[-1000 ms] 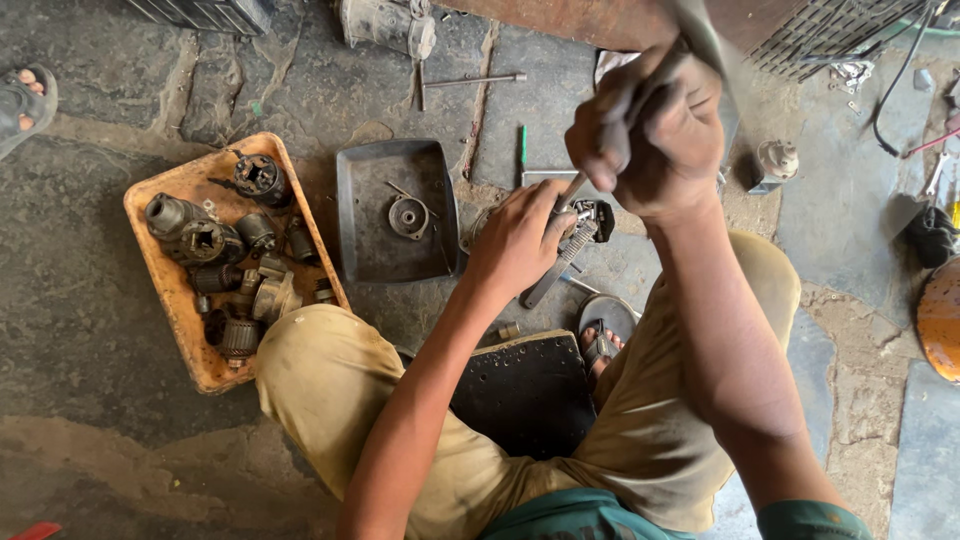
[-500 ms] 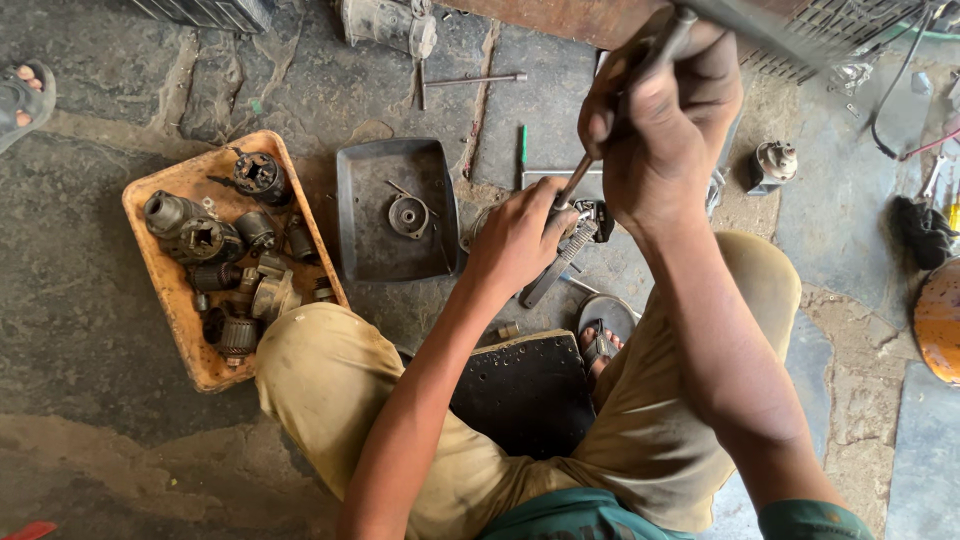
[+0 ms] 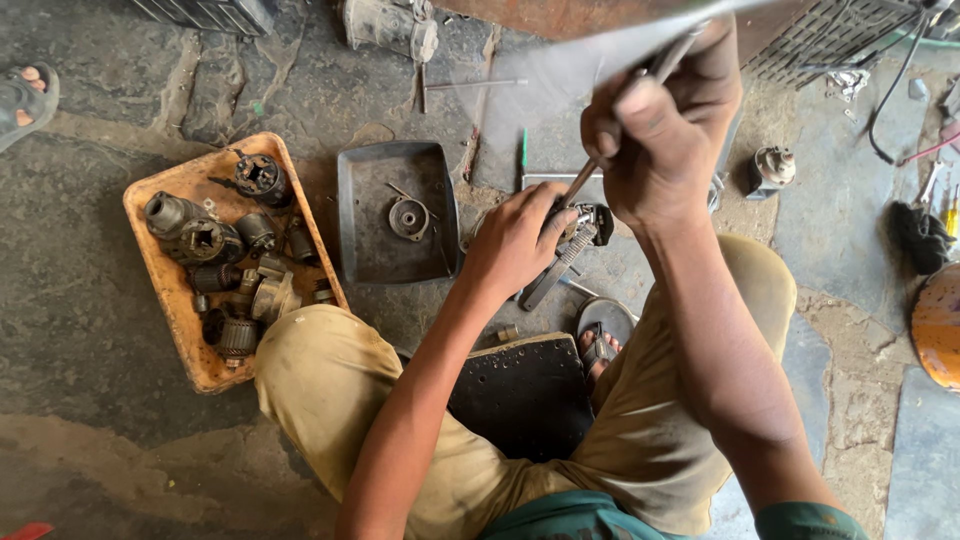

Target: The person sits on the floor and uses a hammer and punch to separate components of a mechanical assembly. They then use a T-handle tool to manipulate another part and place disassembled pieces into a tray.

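My left hand [image 3: 520,240] rests low on the floor, fingers closed over a small dark metal part [image 3: 588,225] and the pliers [image 3: 552,272] beside it. My right hand [image 3: 660,125] is raised close to the camera, gripping the handle of a hammer-like tool that is blurred by motion above. A thin metal rod [image 3: 580,185] runs down from under my right fist to the part my left hand holds. My knees in tan trousers spread to either side.
An orange tray [image 3: 165,290] with several greasy motor parts lies at left. A grey metal tray [image 3: 360,240] holds one round part. A black perforated mat [image 3: 525,395] and a sandalled foot [image 3: 600,335] sit between my legs. Tools lie at right; another person's foot [image 3: 25,95] is at far left.
My right hand has risen higher and closer to the camera with its tool, now blurred. My left hand stays on the part.
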